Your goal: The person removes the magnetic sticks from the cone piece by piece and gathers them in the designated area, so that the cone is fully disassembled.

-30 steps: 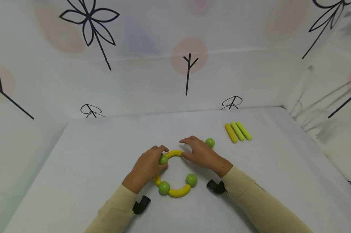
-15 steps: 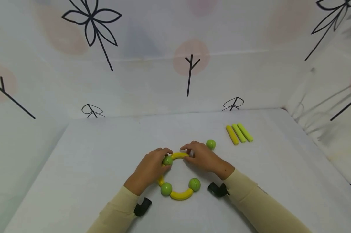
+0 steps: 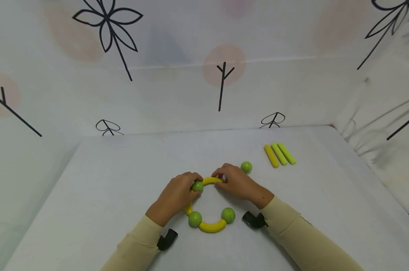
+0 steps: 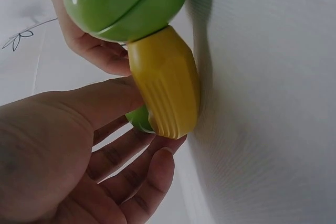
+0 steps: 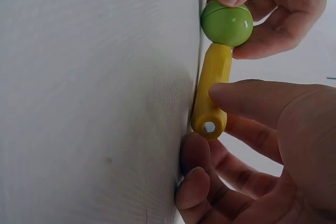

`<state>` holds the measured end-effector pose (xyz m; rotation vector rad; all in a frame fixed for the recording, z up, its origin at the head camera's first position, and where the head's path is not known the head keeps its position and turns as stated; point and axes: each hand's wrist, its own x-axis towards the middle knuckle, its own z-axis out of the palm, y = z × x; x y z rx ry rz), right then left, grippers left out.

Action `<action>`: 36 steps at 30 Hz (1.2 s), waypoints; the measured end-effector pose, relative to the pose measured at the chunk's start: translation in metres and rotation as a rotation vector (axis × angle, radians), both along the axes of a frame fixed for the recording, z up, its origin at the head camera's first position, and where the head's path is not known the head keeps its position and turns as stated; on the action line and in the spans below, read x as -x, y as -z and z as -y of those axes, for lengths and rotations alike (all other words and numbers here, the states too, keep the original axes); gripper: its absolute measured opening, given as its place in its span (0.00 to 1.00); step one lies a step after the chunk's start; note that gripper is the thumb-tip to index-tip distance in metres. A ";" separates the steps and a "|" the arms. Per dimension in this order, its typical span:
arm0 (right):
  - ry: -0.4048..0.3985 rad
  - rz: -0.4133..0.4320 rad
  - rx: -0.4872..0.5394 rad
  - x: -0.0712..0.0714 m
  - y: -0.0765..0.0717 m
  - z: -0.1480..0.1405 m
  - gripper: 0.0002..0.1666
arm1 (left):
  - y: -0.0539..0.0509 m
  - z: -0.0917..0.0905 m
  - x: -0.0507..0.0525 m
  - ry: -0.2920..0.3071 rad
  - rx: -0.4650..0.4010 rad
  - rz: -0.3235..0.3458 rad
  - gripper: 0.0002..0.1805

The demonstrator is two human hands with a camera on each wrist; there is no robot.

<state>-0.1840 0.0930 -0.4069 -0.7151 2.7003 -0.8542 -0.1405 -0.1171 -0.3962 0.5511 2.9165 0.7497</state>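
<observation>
My left hand pinches a green ball at the upper left of a ring-shaped chain. A curved yellow rod runs rightward from that ball. My right hand pinches the rod's free end, whose round metallic tip shows in the right wrist view. Below the left hand, another curved yellow rod joins a lower green ball. From there a third curved rod leads to a green ball. The ring has a gap on its right side.
A loose green ball lies just behind the right hand. Farther right lie one straight yellow rod and two lime-yellow rods side by side. A white cloth covers the table, with a patterned curtain behind.
The left hand and its green ball have moved slightly right, and the lower chain has shifted along. My right fingers have closed in on the curved rod's end.
</observation>
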 end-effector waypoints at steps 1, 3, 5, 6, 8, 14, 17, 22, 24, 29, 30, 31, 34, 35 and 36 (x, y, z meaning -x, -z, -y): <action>0.004 0.000 -0.002 0.000 0.000 0.000 0.13 | 0.000 0.000 0.000 0.002 -0.001 -0.003 0.19; 0.009 0.000 -0.007 0.000 0.001 0.000 0.13 | 0.000 0.000 0.000 0.006 0.000 -0.004 0.19; 0.009 0.002 -0.006 0.001 0.002 0.000 0.12 | 0.000 0.000 0.000 0.005 0.000 -0.001 0.19; 0.010 0.005 -0.005 0.001 0.002 0.000 0.12 | 0.000 0.000 0.000 0.003 0.002 0.000 0.18; 0.010 0.009 -0.004 0.001 0.002 0.000 0.12 | 0.000 -0.001 0.000 -0.001 0.002 0.005 0.18; 0.019 0.048 0.010 0.001 0.001 0.000 0.12 | 0.000 -0.002 -0.001 -0.010 0.012 0.016 0.18; 0.027 0.074 0.016 0.001 0.001 -0.001 0.11 | -0.001 -0.002 -0.001 -0.006 0.014 0.012 0.17; 0.034 0.096 0.029 0.002 0.001 -0.003 0.10 | -0.001 -0.002 -0.001 -0.005 0.003 0.012 0.16; 0.037 0.099 0.027 0.002 0.001 -0.004 0.11 | 0.000 -0.002 -0.002 -0.008 0.002 0.018 0.16; 0.062 0.090 0.010 0.001 -0.003 -0.011 0.10 | 0.001 -0.003 -0.002 -0.008 0.008 0.013 0.17; 0.063 0.084 0.007 0.000 -0.005 -0.013 0.10 | 0.001 -0.003 -0.002 -0.008 0.009 0.011 0.17; 0.062 0.075 0.005 -0.002 -0.007 -0.015 0.10 | 0.000 -0.003 -0.001 -0.010 0.010 0.010 0.17; 0.057 0.027 -0.019 -0.008 -0.014 -0.023 0.10 | 0.000 -0.003 -0.001 -0.010 0.014 0.011 0.17; 0.056 0.008 -0.029 -0.011 -0.016 -0.027 0.10 | 0.000 -0.003 -0.001 -0.012 0.014 0.013 0.17; 0.055 -0.015 -0.041 -0.014 -0.018 -0.032 0.10 | 0.000 -0.002 -0.001 -0.013 0.014 0.012 0.17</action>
